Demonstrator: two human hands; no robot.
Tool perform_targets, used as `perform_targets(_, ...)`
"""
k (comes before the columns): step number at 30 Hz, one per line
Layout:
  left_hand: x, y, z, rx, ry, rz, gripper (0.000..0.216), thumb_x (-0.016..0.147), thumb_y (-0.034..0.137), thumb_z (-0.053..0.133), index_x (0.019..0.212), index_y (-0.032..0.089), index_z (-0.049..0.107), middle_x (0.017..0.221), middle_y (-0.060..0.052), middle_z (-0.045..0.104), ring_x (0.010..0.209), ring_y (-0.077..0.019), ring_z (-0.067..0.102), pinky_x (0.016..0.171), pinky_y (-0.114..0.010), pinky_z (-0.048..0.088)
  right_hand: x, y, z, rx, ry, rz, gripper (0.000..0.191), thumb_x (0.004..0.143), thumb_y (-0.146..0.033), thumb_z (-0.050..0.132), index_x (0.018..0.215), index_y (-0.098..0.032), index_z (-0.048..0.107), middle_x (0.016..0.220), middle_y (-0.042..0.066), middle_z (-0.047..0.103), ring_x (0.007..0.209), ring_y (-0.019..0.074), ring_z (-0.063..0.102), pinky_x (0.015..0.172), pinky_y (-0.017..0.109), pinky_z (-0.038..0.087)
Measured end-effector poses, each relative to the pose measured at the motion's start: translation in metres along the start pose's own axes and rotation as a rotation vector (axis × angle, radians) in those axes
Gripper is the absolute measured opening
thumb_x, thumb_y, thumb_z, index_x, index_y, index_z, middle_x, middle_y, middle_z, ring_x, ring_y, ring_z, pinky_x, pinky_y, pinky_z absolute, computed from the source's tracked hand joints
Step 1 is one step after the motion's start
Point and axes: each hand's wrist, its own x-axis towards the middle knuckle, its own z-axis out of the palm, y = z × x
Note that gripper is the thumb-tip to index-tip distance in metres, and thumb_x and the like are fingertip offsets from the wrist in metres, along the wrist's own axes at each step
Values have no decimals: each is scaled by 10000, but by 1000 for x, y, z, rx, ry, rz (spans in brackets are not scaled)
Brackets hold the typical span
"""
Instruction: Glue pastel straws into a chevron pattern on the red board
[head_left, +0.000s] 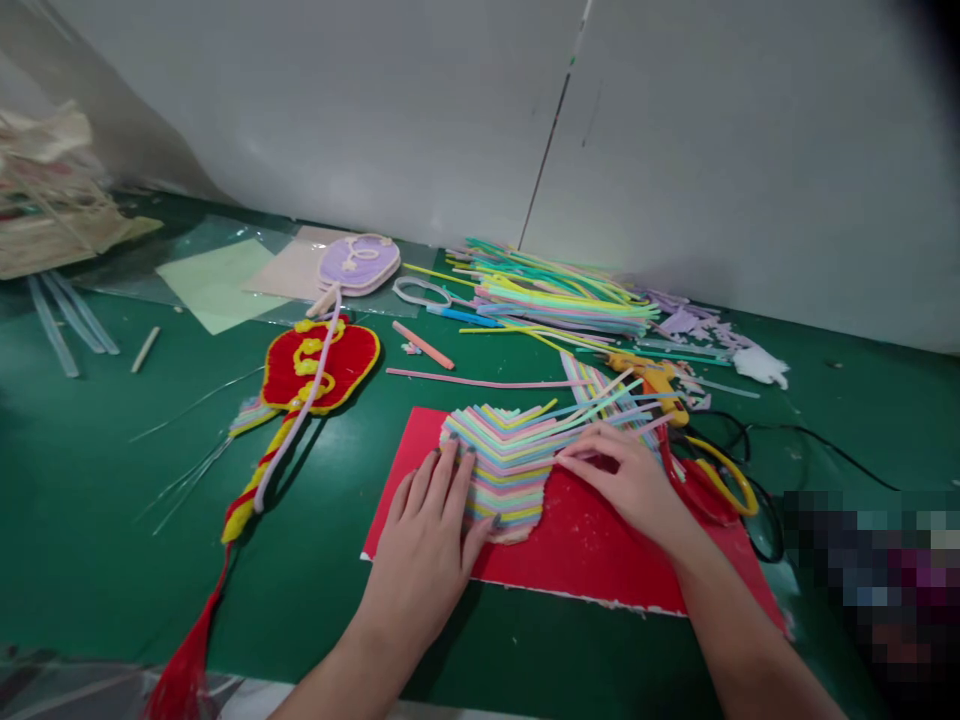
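A chevron-striped piece made of pastel pipe cleaners [506, 465] lies on a red board [577, 545]. My left hand [431, 520] rests flat on its left side, fingers stretched out and thumb near its lower edge. At the right edge of the piece, my right hand [619, 475] has thumb and forefinger pinched together on a pipe cleaner. Loose ends of the pipe cleaners [592, 420] fan out to the upper right, partly behind that hand. Beyond it lies a second striped piece [611, 395], partly covered.
Left lies a red and yellow fan [322, 365] with a red tassel [184, 650]. A lilac fan piece [360, 262] and bundled pipe cleaners [562, 295] lie behind. On the right are an orange glue gun [651, 378], scissors with yellow-lined handles [726, 475] and a black cord [825, 440].
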Motion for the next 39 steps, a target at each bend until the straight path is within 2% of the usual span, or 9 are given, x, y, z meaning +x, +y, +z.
perform_targets(4, 0, 0, -1, 3, -3, -2, 553, 973, 443, 327, 1425, 132, 400, 1484, -137, 408, 1255, -301, 487, 968, -451, 462, 1, 0, 0, -2, 10, -3, 145, 861, -331, 613, 793, -229, 690, 820, 26, 611, 782, 172, 592, 661, 292, 472)
perform_targets(10, 0, -2, -7, 3, -56, 34, 524, 930, 407, 460, 1437, 298, 386, 1491, -85, 407, 1266, -330, 470, 946, -479, 474, 2, 0, 2, -25, 29, -12, 123, 854, -302, 626, 788, -226, 695, 806, 19, 616, 753, 161, 594, 648, 286, 471)
perform_targets(22, -2, -1, -5, -7, -53, 57, 562, 881, 453, 542, 1414, 330, 413, 1523, -126, 333, 1277, -365, 456, 945, -503, 471, 4, -3, 5, -3, 34, -8, 123, 859, -285, 619, 777, -222, 686, 799, 14, 599, 732, 154, 584, 637, 288, 468)
perform_targets(27, -2, 9, -10, 15, -49, 145, 580, 896, 463, 510, 1439, 316, 371, 1522, -92, 351, 1343, -357, 385, 1034, -574, 375, 3, -1, 5, 7, 36, -14, 126, 864, -301, 615, 791, -222, 681, 807, 19, 594, 732, 155, 581, 633, 282, 467)
perform_targets(32, 5, 13, -13, -20, -91, 207, 513, 915, 411, 499, 1411, 321, 405, 1513, -85, 368, 1346, -326, 392, 1035, -575, 368, 5, -1, 5, 1, 46, -21, 79, 846, -258, 641, 786, -216, 672, 794, 7, 598, 689, 133, 565, 616, 258, 452)
perform_targets(36, 20, 9, -22, -119, -42, 181, 340, 949, 258, 436, 1269, 224, 548, 1370, -133, 515, 1227, -300, 506, 966, -503, 447, 6, 1, 6, -1, 56, -19, 74, 832, -258, 660, 775, -213, 672, 781, 1, 605, 674, 127, 560, 611, 252, 448)
perform_targets(37, 26, 7, -25, -152, -29, 166, 295, 946, 218, 430, 1191, 187, 591, 1271, -142, 574, 1150, -293, 552, 914, -470, 480, 6, 2, 6, 4, 58, -20, 79, 831, -266, 662, 773, -213, 673, 776, 1, 605, 674, 129, 560, 609, 253, 448)
perform_targets(39, 42, 1, -29, -199, -84, 158, 225, 931, 168, 441, 1048, 166, 633, 1069, -113, 636, 961, -261, 605, 803, -422, 512, 6, 3, 7, 19, 61, -25, 90, 834, -284, 658, 779, -215, 674, 769, 2, 603, 674, 133, 561, 604, 256, 448)
